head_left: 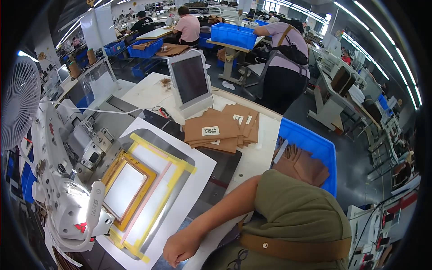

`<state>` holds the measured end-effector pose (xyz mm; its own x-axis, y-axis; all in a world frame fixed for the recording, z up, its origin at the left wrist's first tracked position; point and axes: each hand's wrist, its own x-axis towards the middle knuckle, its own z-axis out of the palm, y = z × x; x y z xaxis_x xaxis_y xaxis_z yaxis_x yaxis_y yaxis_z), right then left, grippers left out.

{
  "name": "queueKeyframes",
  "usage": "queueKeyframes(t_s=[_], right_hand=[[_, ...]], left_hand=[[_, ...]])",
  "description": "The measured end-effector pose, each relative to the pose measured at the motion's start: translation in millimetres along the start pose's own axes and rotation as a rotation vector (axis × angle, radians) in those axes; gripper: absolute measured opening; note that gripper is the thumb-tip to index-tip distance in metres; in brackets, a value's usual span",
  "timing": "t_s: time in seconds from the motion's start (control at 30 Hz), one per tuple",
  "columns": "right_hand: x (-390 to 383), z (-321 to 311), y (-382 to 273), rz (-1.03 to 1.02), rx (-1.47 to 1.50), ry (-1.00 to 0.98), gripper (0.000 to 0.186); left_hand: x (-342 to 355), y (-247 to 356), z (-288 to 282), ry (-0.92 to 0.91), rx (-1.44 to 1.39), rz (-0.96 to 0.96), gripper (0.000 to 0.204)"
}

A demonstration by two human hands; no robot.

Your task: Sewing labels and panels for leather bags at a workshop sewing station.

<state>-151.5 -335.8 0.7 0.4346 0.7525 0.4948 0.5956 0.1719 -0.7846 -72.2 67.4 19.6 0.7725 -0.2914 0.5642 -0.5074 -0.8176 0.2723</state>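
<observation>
My right hand is low in the view, over the near edge of a large white sheet. Its fingers are curled together and point down; what they hold, if anything, is hidden. My left hand is out of view. Left of the hand, a clear template edged with yellow tape rests on the sheet. On it sits a yellow frame around a white rectangular window. The frame's left side lies beside the head of a white sewing machine, with a lit lamp next to it.
Brown flat pouches with white labels lie stacked beyond the sheet, below a tablet on a stand. A blue bin of brown pieces stands right of the table. A white fan is far left. Other people work behind.
</observation>
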Motion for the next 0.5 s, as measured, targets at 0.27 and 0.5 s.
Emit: queueKeyframes(t_s=[0.27,0.5], right_hand=[[0,8,12,-0.043,0.006,0.011,0.014],[1,5,11,-0.048,0.009,0.026,0.014]], left_hand=[[-1,12,7,-0.023,-0.002,0.017,0.023],[-5,28,6,-0.041,0.003,0.033,0.022]])
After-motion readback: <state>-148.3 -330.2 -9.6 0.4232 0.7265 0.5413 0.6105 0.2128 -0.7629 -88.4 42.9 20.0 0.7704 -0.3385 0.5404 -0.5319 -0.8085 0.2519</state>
